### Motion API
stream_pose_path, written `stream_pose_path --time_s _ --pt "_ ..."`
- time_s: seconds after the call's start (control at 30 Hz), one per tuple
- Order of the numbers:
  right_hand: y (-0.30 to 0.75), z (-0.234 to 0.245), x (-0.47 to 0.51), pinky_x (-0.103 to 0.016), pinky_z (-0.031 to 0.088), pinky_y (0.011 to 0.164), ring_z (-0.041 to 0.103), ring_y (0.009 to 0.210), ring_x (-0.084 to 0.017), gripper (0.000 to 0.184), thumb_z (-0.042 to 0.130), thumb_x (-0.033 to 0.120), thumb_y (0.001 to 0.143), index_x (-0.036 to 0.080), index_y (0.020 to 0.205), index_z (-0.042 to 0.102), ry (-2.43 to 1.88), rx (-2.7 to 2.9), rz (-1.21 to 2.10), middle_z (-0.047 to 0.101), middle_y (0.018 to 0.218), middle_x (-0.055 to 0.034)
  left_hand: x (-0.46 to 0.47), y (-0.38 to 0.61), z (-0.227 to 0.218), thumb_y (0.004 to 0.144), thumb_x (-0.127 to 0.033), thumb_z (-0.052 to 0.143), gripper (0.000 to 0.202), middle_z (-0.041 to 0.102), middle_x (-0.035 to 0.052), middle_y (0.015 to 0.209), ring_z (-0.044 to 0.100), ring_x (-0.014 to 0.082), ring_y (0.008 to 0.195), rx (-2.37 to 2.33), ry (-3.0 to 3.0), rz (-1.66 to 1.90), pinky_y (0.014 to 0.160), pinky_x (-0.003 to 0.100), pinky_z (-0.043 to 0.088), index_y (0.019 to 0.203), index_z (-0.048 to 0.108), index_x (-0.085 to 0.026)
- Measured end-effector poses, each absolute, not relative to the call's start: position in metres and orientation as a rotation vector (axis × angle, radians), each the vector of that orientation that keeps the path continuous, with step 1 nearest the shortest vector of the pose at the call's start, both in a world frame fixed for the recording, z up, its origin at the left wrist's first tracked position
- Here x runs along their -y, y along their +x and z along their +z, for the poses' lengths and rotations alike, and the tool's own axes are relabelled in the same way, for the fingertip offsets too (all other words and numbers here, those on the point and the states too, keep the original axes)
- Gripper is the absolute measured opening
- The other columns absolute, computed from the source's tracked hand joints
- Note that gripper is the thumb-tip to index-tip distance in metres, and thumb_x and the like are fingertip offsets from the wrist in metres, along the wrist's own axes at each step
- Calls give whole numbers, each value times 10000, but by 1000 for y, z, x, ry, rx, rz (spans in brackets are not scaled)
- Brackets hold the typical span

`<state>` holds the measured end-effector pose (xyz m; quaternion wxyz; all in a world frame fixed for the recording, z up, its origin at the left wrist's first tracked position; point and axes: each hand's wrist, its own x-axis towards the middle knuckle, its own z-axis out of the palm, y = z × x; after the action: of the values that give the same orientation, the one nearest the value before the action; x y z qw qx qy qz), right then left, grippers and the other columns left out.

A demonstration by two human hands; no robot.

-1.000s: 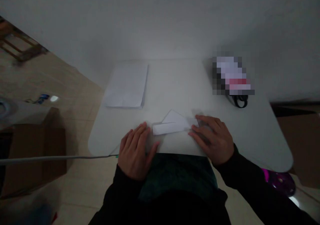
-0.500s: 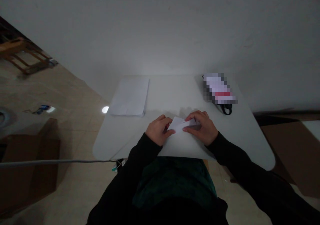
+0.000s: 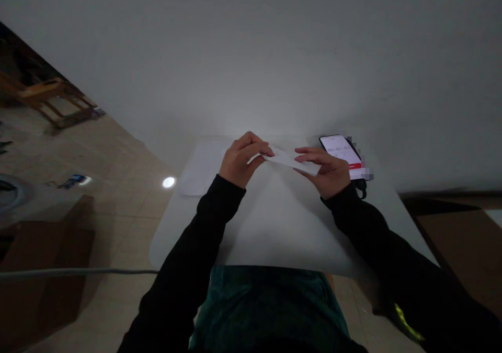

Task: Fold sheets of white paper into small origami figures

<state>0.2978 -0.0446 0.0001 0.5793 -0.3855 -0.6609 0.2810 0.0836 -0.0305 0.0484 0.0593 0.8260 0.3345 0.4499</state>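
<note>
Standing by, you'd see both hands up off the table, holding a folded paper strip (image 3: 289, 161) in the air betw. them. It's plain white, thin, long and narrow w/ a pointed-looking L end, crisp creases, no print visible. L hand (image 3: 242, 161) is curled, its fingers (image 3: 259, 149) closed in a pinch on the strip's L end. R hand (image 3: 327, 173) is more open, fingers (image 3: 309, 157) stretched out flat-ish toward the R end and touching it. Light's dim there, so exact thumb placement is hard to call, but it looks like a light grip.

Black sleeves (image 3: 219, 201) run to both wrists. Below sits a pale, round-cornered table (image 3: 282, 238), smooth and matte. Far L on it, a stack of white paper (image 3: 200, 169), partly behind L hand. Far R, a smartphone (image 3: 339, 150) w/ timer digits lit on screen, lower end pixelated, black cord (image 3: 361, 188) beside it.
</note>
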Motion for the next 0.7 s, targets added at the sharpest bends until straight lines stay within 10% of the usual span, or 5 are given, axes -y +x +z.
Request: stream_pose_path --time_s 0.5,0.7 --pt "291 -24 54 -316 591 638 667 898 -199 184 696 211 706 248 884 723 -875 1662 604 640 1165 -77 21 79 -5 865 -175 503 242 636 10 816 586 163 904 -1437 2629 1523 844 350 351 737 691 -257" --pt "293 -18 55 -308 542 629 651 839 -168 144 656 197 749 272 842 734 -809 1737 362 669 1024 -52 36 88 0 808 -113 505 244 465 63 1319 417 240 1217 -1484 2402 1438 954 433 365 891 689 -250"
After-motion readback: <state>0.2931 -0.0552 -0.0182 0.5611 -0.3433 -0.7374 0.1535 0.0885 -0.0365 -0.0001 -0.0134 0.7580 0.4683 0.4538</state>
